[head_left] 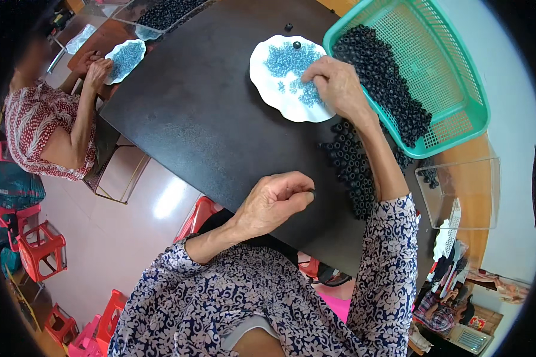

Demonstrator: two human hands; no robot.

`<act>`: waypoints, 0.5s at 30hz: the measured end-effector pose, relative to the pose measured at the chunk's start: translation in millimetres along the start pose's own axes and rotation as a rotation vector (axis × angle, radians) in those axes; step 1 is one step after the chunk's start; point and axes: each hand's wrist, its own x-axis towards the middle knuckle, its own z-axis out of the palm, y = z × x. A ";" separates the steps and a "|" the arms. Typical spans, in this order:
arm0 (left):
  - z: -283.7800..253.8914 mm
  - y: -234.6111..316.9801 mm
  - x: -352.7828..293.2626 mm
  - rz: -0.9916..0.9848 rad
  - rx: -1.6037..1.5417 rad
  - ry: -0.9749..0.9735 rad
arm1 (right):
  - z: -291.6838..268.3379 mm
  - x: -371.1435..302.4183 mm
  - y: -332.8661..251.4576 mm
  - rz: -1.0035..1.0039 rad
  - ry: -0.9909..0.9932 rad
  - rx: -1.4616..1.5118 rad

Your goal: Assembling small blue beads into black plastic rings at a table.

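So right now my right hand (338, 83) is out over the white scalloped plate (268, 77), fingertips curled down and pinching into the little pile of blue rings (295, 62), though I can't tell if I've actually got 1 lifted or I'm just nudging them around. My left hand (275, 201) sits nearer to me on the black tabletop (202, 113), closed up in a loose fist with thumb and forefinger pinched on 1 small black ring (311, 192) poking out at the tip. I'd say I'm at the pairing step: black piece ready in 1 hand, fishing for a blue one with the other. Next move needs a clean single pick from the plate, since those blue ones clump, then bringing both hands together in the middle. The done-looking black pieces (351, 166) are stacked in rows just under my right forearm, and the green basket (458, 107) of loose black rings is to the far right. Another person at the far left has their own plate (125, 59).
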 end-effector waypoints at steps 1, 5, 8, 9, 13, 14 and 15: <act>0.4 -0.9 0.7 0.016 -0.009 -0.008 | -2.0 -1.5 2.4 0.004 -0.002 -0.005; -1.3 0.6 -0.6 -0.004 0.009 -0.004 | 2.9 -6.3 -1.0 -0.038 0.026 -0.040; -1.1 -1.6 -0.9 0.012 -0.009 -0.003 | 1.3 -8.3 -0.8 -0.055 -0.005 -0.041; -0.2 0.1 -1.3 0.009 0.002 -0.008 | -1.4 -8.8 0.6 -0.034 -0.022 -0.054; 0.4 2.4 0.1 0.019 0.037 -0.005 | -1.7 -5.4 6.5 0.017 0.072 -0.049; 0.6 0.7 0.1 0.017 0.038 -0.004 | -0.5 -3.5 6.3 0.018 0.075 -0.057; 0.9 -2.2 0.2 0.038 0.017 0.001 | 0.7 -2.1 5.7 0.020 0.079 -0.065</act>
